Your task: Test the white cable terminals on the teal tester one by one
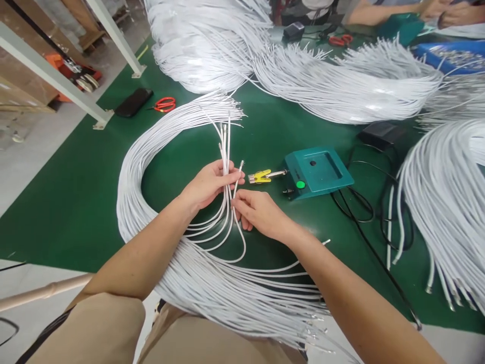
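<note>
Several white cables point(226, 151) stand upright in my left hand point(212, 183), its thumb and fingers closed round them. Close beside it, my right hand point(259, 212) pinches one white cable whose metal-tipped end point(241, 166) sticks up by the left fingertips. The held cables loop down into a large curved bundle of white cables point(131, 187) that lies round my hands and along the table's front edge. To the right of my hands sits a teal tester box point(320, 172) with a lit green button point(300, 185) and a yellow clip point(261, 176) pointing at them.
Big heaps of white cables point(204, 45) lie at the back, with another bundle point(447, 202) at the right. Red-handled scissors point(165, 104) and a black phone point(133, 102) rest at the back left. Across the green table point(76, 202), a co-worker's hands point(450, 12) are near a blue tray point(454, 55).
</note>
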The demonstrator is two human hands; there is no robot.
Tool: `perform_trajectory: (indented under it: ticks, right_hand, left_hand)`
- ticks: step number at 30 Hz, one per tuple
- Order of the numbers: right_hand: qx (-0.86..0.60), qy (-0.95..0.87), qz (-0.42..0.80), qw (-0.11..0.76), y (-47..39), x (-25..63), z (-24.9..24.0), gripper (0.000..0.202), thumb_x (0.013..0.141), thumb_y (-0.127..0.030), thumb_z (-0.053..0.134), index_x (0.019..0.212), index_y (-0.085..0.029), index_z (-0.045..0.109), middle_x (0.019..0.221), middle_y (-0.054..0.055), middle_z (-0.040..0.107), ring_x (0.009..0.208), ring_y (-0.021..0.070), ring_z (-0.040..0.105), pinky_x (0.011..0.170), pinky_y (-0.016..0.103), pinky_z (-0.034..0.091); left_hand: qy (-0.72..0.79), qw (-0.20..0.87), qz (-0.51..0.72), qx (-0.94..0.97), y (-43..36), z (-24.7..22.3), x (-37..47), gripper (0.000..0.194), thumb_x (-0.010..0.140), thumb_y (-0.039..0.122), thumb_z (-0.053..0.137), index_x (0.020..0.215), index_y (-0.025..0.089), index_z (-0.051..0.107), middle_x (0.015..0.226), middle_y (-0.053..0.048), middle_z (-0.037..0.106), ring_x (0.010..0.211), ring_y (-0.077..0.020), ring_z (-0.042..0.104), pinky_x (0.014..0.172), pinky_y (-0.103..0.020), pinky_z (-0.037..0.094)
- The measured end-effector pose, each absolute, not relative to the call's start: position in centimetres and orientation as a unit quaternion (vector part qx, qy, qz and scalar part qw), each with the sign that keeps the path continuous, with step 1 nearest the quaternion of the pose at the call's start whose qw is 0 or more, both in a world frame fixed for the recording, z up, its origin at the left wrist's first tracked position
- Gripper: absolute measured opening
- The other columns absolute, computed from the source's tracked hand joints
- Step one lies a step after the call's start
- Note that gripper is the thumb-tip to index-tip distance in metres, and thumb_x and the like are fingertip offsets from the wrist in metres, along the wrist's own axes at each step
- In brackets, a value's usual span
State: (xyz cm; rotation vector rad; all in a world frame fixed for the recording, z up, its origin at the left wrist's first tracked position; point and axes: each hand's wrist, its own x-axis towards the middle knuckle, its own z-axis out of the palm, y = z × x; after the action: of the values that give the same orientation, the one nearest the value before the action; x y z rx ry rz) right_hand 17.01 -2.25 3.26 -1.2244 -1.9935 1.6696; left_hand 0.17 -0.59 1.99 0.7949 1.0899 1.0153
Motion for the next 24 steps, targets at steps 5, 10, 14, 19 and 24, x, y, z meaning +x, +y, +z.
perform_trajectory:
  ticks: [5, 10, 14, 19, 24]
  right_hand:
    - [-0.511, -0.668, 0.489, 0.233, -0.7, 17.7, 3.7, 0.020, 0.085, -0.028, 0.050, 0.070, -0.017, 0.059, 0.063, -0.002, 0.061, 0.045, 0.0065, 0.051, 0.046, 0.020, 0.043]
    - [-0.513, -0.575, 0.557, 0.310, 0.2, 17.2, 4.5, 0.021, 0.077, -0.036, 0.063, 0.079, -0.016, 0.063, 0.064, -0.002, 0.060, 0.045, 0.0072, 0.048, 0.042, 0.022, 0.045]
    - [-0.503, -0.509, 0.586, 0.381, 0.1, 16.6, 4.1, 0.022, 0.068, -0.034, 0.072, 0.075, -0.014, 0.065, 0.059, -0.003, 0.058, 0.046, 0.0062, 0.045, 0.043, 0.021, 0.044]
    - [-0.467, -0.406, 0.675, 0.402, 0.2, 16.8, 3.0, 0.018, 0.067, -0.029, 0.073, 0.071, -0.014, 0.066, 0.049, -0.006, 0.049, 0.046, 0.0054, 0.042, 0.046, 0.020, 0.040]
    - [-0.387, -0.303, 0.776, 0.396, 0.2, 16.8, 2.3, 0.020, 0.065, -0.028, 0.074, 0.066, -0.013, 0.061, 0.057, -0.005, 0.051, 0.048, 0.0033, 0.037, 0.047, 0.019, 0.037]
  left_hand:
    - [0.495, 0.599, 0.476, 0.411, -0.7, 1.5, 0.5, 0.036, 0.064, 0.022, 0.079, 0.079, 0.016, 0.047, 0.072, 0.001, 0.063, 0.070, -0.0128, 0.066, 0.053, -0.019, 0.039]
    - [0.523, 0.527, 0.468, 0.479, -1.0, 1.2, 0.9, 0.036, 0.062, 0.025, 0.079, 0.079, 0.017, 0.048, 0.071, 0.003, 0.064, 0.060, -0.0094, 0.059, 0.053, -0.021, 0.040]
    - [0.537, 0.497, 0.447, 0.515, -1.2, 1.3, 1.0, 0.037, 0.062, 0.029, 0.079, 0.080, 0.017, 0.049, 0.071, 0.003, 0.064, 0.057, -0.0092, 0.057, 0.054, -0.022, 0.042]
    - [0.533, 0.505, 0.440, 0.517, -1.4, 1.3, 1.2, 0.034, 0.066, 0.031, 0.076, 0.081, 0.017, 0.049, 0.075, 0.000, 0.066, 0.062, -0.0112, 0.061, 0.053, -0.022, 0.042]
    - [0.521, 0.523, 0.444, 0.508, -1.4, 1.3, 1.4, 0.030, 0.070, 0.027, 0.072, 0.078, 0.018, 0.044, 0.076, 0.000, 0.066, 0.063, -0.0116, 0.064, 0.052, -0.020, 0.040]
